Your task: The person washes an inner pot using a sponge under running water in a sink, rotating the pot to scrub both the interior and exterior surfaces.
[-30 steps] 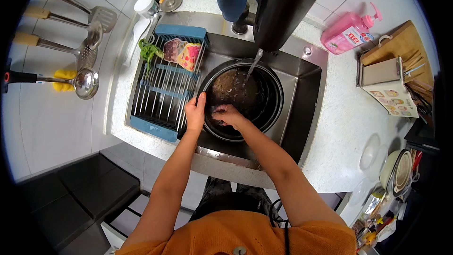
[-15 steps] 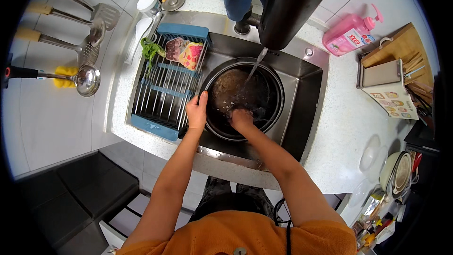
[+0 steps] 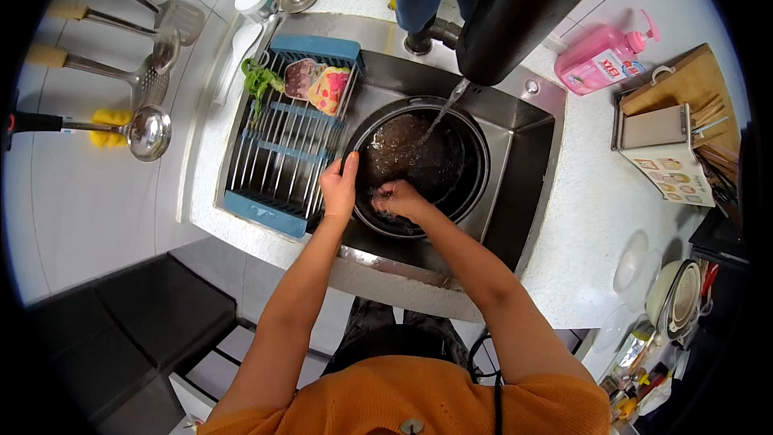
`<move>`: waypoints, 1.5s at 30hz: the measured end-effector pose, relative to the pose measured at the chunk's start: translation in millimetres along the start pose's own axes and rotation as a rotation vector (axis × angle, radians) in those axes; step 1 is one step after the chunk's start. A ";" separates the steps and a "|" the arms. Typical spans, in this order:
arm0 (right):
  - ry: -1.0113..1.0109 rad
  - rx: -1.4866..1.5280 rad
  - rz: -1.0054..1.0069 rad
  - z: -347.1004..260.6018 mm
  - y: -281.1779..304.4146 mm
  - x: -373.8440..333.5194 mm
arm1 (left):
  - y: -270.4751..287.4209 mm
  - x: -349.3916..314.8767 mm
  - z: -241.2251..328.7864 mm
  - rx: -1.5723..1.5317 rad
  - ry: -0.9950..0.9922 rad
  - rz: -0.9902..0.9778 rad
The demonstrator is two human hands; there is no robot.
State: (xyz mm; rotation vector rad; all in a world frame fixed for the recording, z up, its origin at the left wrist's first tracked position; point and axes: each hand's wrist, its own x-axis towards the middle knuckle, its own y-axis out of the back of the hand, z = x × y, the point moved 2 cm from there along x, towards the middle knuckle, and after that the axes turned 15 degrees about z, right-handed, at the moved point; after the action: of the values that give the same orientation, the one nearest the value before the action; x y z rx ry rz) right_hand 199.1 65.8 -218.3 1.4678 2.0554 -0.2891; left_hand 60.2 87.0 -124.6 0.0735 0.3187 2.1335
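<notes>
- Through the head view I'm seeing the dark round pot (image 3: 481, 163) sitting in the sink (image 3: 527, 167), water (image 3: 451, 105) running in
- The left hand (image 3: 339, 185) is clasping its left rim; the right hand's (image 3: 400, 200) fingers are resting half-curled inside, but I'm not managing to tell if they're gripping anything
- I'm judging the pot stiff, water-heavy, slippery, and favouring opposite rims

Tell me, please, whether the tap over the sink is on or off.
On: a clear stream falls from the black tap into the round black pan, where the right hand reaches in.
</notes>
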 end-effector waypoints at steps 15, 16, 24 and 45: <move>0.179 -0.775 0.250 -0.5 19.6 -15.8 | 3.9 0.7 -0.7 0.020 0.006 0.042; 0.187 -0.974 0.341 0.9 25.1 -18.0 | 3.3 1.2 -0.6 0.006 0.019 0.038; 0.311 -1.257 0.268 4.5 65.1 -6.1 | 1.1 0.8 0.9 -0.016 0.067 0.000; 0.644 -1.302 0.039 -53.9 114.3 -74.0 | 1.3 -1.8 2.4 -0.025 0.048 -0.014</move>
State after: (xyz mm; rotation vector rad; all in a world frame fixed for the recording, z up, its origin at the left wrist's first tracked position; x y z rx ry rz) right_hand 301.8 76.1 -114.4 0.7408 1.8868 1.4338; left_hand 60.6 85.3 -121.8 0.0052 0.3197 2.1274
